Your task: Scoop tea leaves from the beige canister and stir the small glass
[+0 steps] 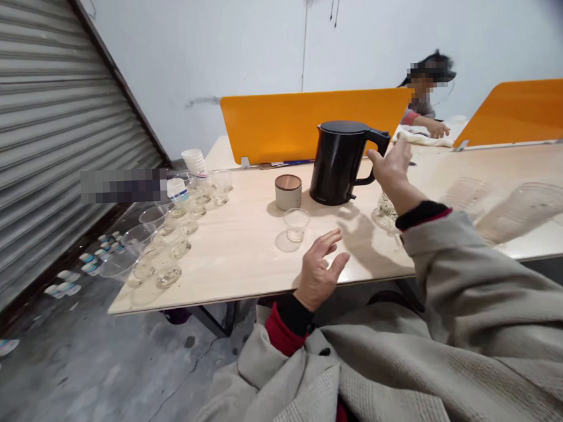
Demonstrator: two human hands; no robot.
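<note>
A black electric kettle [338, 163] stands upright on the light wooden table [246, 261], its handle facing right. My right hand [394, 167] is at that handle, with fingers and thumb apart and not wrapped round it. Below my right wrist, partly hidden, sits a clear container [384, 212] with what look like dried leaves in it. My left hand [321, 266] hovers by the table's front edge, fingers slightly curved, holding nothing. Just beyond it is a clear plastic cup [295, 229]. A pale canister [288, 193] with a wooden lid stands behind the cup.
Several clear cups [168, 275] crowd the table's left end, near stacked white cups [194, 160]. Stacked clear cups [526, 211] lie at the right. An orange divider [278, 128] lines the back. Another person's hand [438, 129] is beyond it. Paper cups [88, 261] stand on the floor.
</note>
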